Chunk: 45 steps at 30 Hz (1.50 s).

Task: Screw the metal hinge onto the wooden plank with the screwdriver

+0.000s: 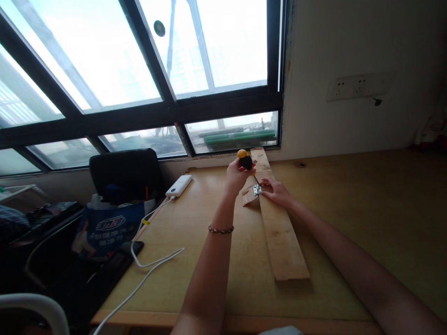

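Note:
My left hand (239, 174) is closed around a screwdriver (245, 160) with a yellow and black handle. Its shaft slants down to a small silver hinge (257, 189). The hinge lies across a long wooden board (281, 237) and a short wooden piece (250, 196) that sticks out to the left, tilted. From the right, my right hand (278, 192) rests on the board, thumb and fingers pressed at the edge of the hinge. Whether a screw sits under the screwdriver's tip is too small to tell.
The boards lie on a yellowish wooden table (209, 274). At its left edge are a white power bank (179, 185) and a white cable (153, 264). A black chair (125, 172) with a blue bag (104, 232) stands left. Behind are windows and a wall socket (351, 87).

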Each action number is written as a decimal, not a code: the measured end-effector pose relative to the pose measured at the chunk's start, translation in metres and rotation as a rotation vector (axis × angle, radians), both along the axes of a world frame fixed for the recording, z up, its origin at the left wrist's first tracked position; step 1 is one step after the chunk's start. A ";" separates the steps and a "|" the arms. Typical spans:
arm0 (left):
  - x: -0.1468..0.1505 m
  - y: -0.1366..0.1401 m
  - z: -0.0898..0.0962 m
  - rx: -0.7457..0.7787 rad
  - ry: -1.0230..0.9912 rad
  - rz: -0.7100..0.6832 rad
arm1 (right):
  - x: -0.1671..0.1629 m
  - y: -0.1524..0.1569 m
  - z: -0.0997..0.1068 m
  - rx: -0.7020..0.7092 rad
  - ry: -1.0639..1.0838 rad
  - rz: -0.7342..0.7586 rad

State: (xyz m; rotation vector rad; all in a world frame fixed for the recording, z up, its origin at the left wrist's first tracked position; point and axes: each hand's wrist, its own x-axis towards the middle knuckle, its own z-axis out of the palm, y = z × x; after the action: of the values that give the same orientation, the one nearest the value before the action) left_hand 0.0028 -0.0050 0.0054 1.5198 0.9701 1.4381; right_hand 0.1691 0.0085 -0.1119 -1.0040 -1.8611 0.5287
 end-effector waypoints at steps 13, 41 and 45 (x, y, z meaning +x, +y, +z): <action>-0.001 0.002 -0.002 0.007 0.013 -0.001 | 0.000 0.000 0.000 -0.016 0.007 0.006; -0.001 0.010 -0.012 0.011 0.045 0.163 | 0.001 0.001 -0.001 -0.009 -0.016 -0.001; -0.006 0.012 -0.009 -0.025 -0.001 0.109 | 0.001 0.000 -0.001 0.010 -0.025 -0.002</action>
State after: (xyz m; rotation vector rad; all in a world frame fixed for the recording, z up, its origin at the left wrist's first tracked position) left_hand -0.0035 0.0067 -0.0034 1.4675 1.0805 1.4970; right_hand 0.1698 0.0090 -0.1127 -1.0101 -1.8827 0.5066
